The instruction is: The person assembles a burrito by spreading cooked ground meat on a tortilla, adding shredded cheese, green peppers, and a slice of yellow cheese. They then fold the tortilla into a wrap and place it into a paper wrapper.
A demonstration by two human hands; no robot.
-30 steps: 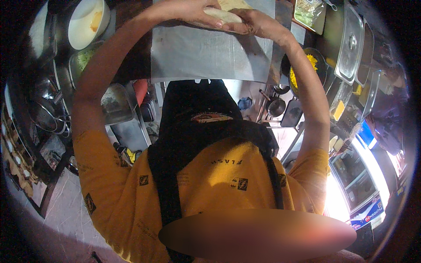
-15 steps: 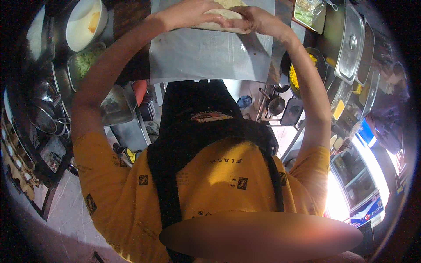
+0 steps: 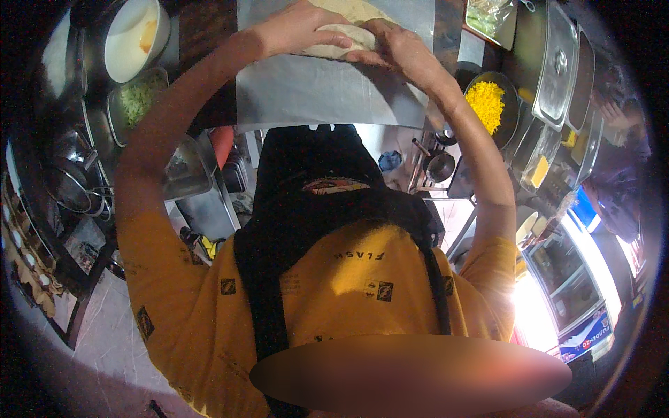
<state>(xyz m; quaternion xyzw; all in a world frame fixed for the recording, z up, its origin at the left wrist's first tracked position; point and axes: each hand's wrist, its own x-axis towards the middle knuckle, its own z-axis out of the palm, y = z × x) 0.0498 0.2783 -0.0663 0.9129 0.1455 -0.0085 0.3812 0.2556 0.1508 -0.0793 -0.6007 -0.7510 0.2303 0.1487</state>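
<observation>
A pale, lightly browned tortilla [image 3: 355, 10] lies at the top of the view on a sheet of translucent paper [image 3: 320, 87]. Its near edge is folded over, forming a thick roll between my hands. My left hand [image 3: 303, 29] grips the left part of the fold, with the thumb along the near side. From the right, my right hand [image 3: 396, 46] curls over the other end, its thumb pressed against the near edge. The fingertips at the far side are partly hidden, and I cannot see what is inside the fold.
To the left stand a white bowl [image 3: 118, 49] and a tray of shredded green vegetable [image 3: 139, 101]. On the right are a bowl of yellow shreds [image 3: 486, 104], a lidded steel container [image 3: 557, 66] and bagged greens [image 3: 488, 17]. Another person's hand [image 3: 617, 111] shows at the far right.
My right hand has shifted left and inward along the fold, and more of the tortilla's far part shows. My right forearm has moved off the yellow shreds. Another person's hand has appeared far right.
</observation>
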